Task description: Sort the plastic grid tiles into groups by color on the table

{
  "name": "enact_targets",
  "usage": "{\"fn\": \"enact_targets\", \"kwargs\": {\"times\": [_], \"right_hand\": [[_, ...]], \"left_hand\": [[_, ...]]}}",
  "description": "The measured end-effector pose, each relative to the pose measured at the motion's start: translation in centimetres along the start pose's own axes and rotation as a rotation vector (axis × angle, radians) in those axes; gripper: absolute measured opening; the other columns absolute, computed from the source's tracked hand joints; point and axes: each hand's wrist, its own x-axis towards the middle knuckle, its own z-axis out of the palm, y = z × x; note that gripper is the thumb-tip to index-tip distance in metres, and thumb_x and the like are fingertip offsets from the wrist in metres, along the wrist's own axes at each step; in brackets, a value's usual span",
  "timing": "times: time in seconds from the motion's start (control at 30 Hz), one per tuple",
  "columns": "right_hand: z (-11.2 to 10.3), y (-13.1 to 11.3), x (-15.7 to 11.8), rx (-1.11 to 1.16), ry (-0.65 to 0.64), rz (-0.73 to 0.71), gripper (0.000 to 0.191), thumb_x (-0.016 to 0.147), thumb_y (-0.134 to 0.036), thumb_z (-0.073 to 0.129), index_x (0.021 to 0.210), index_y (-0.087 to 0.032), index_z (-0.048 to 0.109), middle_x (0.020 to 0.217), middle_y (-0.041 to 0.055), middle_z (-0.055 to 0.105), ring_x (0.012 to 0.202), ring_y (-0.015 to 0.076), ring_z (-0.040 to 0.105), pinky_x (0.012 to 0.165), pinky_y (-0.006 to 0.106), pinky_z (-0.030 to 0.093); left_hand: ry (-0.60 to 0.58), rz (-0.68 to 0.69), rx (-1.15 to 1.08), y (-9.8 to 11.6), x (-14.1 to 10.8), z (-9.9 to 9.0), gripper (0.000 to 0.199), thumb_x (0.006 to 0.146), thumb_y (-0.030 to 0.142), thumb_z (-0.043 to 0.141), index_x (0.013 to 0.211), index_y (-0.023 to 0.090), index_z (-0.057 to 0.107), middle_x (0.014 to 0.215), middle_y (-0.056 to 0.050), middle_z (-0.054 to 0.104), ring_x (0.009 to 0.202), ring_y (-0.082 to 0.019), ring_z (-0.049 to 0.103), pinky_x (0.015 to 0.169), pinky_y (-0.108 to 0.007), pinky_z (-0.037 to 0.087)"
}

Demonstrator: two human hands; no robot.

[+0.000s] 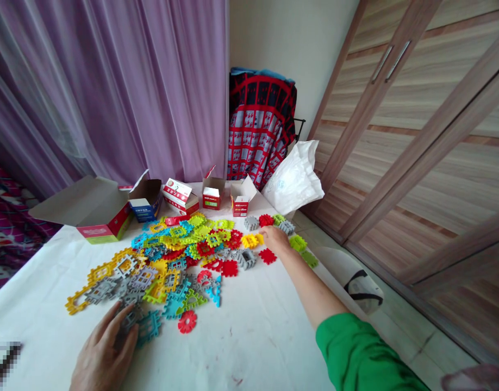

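Observation:
On the white-covered table lies a heap of interlocking plastic building pieces (184, 244) in yellow, grey, red, green and blue. My right hand (275, 239) reaches across to the far right side of the heap. Its fingers are closed on a yellow building piece (260, 239), beside another yellow building piece (249, 241). A red square piece (268, 256) lies just below that hand. At the near left edge of the heap, my left hand (106, 347) rests with fingers apart, by a teal piece (149, 328) and some grey pieces partly hidden by its fingers.
Open cardboard boxes stand along the back, among them a large red and green box (108, 228) and a blue box (145, 210). A white plastic bag (294, 179) is at the back right corner. Green pieces (298, 243) lie near the right edge. Wooden wardrobe doors (396, 136) rise beyond.

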Motion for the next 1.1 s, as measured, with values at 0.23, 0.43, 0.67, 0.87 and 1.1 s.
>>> {"fn": "enact_targets", "kwargs": {"times": [0.23, 0.43, 0.67, 0.87, 1.1], "right_hand": [[0.4, -1.5, 3.2, -0.056, -0.137, 0.03, 0.032, 0.081, -0.017, 0.059, 0.102, -0.032, 0.078, 0.107, 0.0034, 0.076, 0.098, 0.0199, 0.069, 0.078, 0.026, 0.048], [0.8, -1.7, 3.9, -0.09, -0.166, 0.032, 0.032, 0.084, -0.02, 0.056, 0.104, -0.033, 0.078, 0.109, 0.0016, 0.076, 0.102, 0.0192, 0.068, 0.078, 0.025, 0.048], [1.1, -1.8, 4.6, -0.111, -0.16, 0.026, 0.03, 0.081, -0.019, 0.058, 0.098, -0.033, 0.079, 0.106, 0.0015, 0.076, 0.101, 0.0206, 0.069, 0.077, 0.025, 0.048], [1.2, -1.9, 4.9, -0.105, -0.157, 0.04, 0.03, 0.081, -0.02, 0.058, 0.097, -0.034, 0.079, 0.103, 0.001, 0.077, 0.098, 0.021, 0.069, 0.074, 0.026, 0.048], [-0.3, -1.7, 2.4, -0.059, -0.085, 0.023, 0.031, 0.085, -0.018, 0.054, 0.099, -0.031, 0.078, 0.104, 0.0027, 0.077, 0.097, 0.0197, 0.069, 0.078, 0.026, 0.048]], "left_hand": [[-0.005, 0.021, 0.003, -0.2, 0.0, 0.1, 0.048, 0.088, 0.053, 0.042, 0.123, 0.027, 0.062, 0.14, -0.011, 0.058, 0.114, -0.032, 0.065, 0.097, -0.05, 0.056], [-0.02, 0.009, -0.004, -0.4, -0.2, 0.1, 0.048, 0.088, 0.054, 0.042, 0.124, 0.029, 0.062, 0.142, -0.011, 0.057, 0.114, -0.032, 0.065, 0.097, -0.051, 0.056], [-0.024, -0.009, -0.024, -0.5, -0.3, 0.2, 0.047, 0.087, 0.052, 0.044, 0.124, 0.029, 0.062, 0.142, -0.01, 0.056, 0.114, -0.032, 0.065, 0.094, -0.05, 0.057], [-0.01, -0.013, -0.031, -0.4, -0.3, 0.1, 0.046, 0.085, 0.049, 0.048, 0.124, 0.031, 0.063, 0.142, -0.006, 0.057, 0.117, -0.031, 0.064, 0.101, -0.048, 0.054], [-0.011, -0.012, -0.032, -0.3, -0.2, 0.1, 0.047, 0.086, 0.051, 0.046, 0.123, 0.03, 0.063, 0.141, -0.008, 0.058, 0.114, -0.031, 0.065, 0.098, -0.048, 0.055]]}}
